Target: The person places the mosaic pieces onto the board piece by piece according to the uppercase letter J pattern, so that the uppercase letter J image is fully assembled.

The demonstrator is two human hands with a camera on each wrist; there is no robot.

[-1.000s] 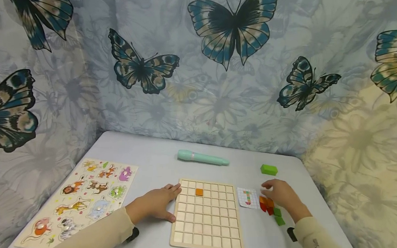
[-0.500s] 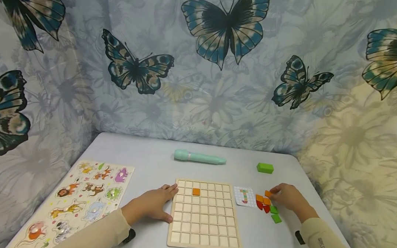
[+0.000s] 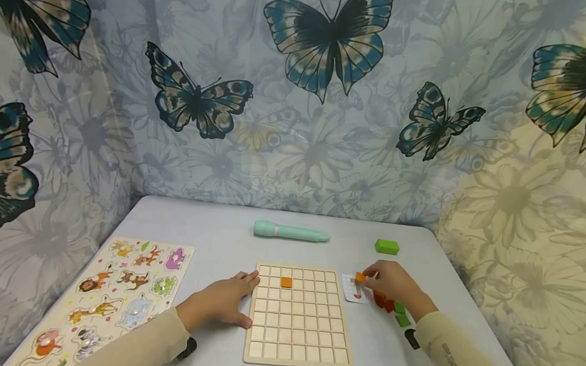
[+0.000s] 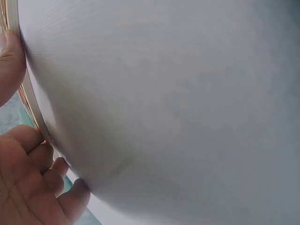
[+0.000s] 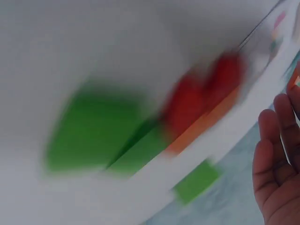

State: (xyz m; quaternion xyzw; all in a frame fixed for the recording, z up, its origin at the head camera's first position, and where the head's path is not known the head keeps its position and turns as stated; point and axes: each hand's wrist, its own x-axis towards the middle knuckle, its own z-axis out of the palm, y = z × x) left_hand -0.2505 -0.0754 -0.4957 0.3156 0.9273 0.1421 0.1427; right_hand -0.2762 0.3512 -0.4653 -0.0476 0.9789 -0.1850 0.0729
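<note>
My right hand pinches an orange square block between thumb and fingertips, over the small printed pattern card. Its fingers are at the right edge of the right wrist view. My left hand rests beside the wooden grid board, thumb and fingertips at its left edge. One orange square block sits in a cell of the board's second row. Below my right hand lie red pieces and green blocks; the hand partly hides the orange ones there.
A longer bright green block lies toward the back right. Behind the board is a mint-green wand-shaped thing. An animal peg puzzle covers the left side of the white table. Butterfly-patterned cloth hangs behind.
My right hand has picked up an orange block from the pile and carried it left over the card. My left hand has stayed at the board's edge.
</note>
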